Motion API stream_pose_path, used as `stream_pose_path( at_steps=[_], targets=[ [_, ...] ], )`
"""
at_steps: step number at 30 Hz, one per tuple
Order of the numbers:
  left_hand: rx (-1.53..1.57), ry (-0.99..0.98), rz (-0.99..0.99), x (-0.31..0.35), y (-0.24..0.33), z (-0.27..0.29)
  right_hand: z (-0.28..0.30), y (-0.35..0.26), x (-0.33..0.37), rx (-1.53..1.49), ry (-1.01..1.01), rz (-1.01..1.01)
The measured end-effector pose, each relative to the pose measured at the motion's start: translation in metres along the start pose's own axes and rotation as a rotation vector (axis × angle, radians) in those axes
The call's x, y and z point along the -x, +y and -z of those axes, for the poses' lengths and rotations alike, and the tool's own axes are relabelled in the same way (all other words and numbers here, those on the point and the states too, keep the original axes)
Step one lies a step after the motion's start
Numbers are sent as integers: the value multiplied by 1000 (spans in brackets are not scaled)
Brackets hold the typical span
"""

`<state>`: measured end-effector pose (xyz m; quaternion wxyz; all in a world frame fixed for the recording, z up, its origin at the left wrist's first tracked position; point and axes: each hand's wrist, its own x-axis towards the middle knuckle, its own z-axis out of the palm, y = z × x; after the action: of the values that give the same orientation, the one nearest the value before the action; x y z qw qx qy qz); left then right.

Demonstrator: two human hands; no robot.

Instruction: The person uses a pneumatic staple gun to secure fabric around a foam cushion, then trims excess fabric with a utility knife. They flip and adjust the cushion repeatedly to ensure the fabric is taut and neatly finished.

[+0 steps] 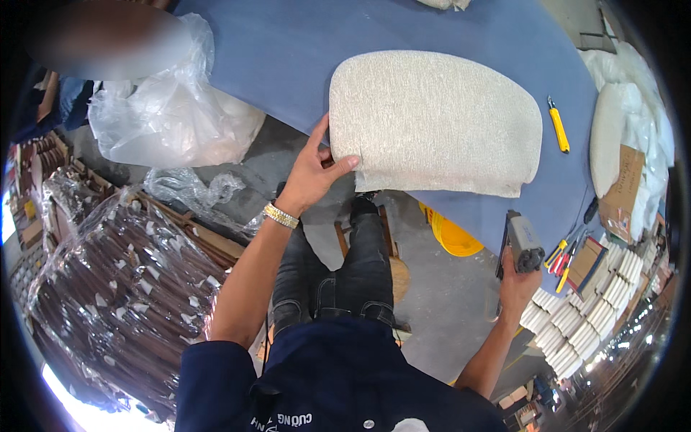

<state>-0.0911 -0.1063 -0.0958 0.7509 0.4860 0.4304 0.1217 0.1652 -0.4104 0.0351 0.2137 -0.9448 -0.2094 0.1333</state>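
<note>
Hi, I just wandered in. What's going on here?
A person's left hand is gripping the near-left edge of a cream fabric-covered panel. It lies on a blue-topped table, with its near-left corner sticking out past the edge. The right hand holds a grey handheld tool, apart from the panel. A yellow cutter lies on the table, right of the panel.
</note>
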Motion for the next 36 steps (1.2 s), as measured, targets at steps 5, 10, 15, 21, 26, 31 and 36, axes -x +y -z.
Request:
stream_pose_path(
  at_steps=[5, 10, 15, 21, 26, 31, 36],
  targets=[
    [-29, 63, -15, -1, 4, -5, -10, 27, -9, -116, -63, -208],
    [-100, 147, -22, 6, 2, -12, -4, 44, -24, -22, -49, -169],
    [115, 377, 60, 10, -5, -29, -1, 105, -68, 112, 131, 111],
    [39, 470, 32, -1, -9, -51, -42, 170, -138, 269, 284, 119],
    [117, 496, 88, 4, -5, -38, -60, 173, -147, 199, 254, 118],
    [204, 535, 118, 1, 24, -49, -55, 177, -140, 181, 241, 182],
    [408, 526, 39, -6, 2, -48, -33, 142, -127, 241, 241, 98]
  ],
)
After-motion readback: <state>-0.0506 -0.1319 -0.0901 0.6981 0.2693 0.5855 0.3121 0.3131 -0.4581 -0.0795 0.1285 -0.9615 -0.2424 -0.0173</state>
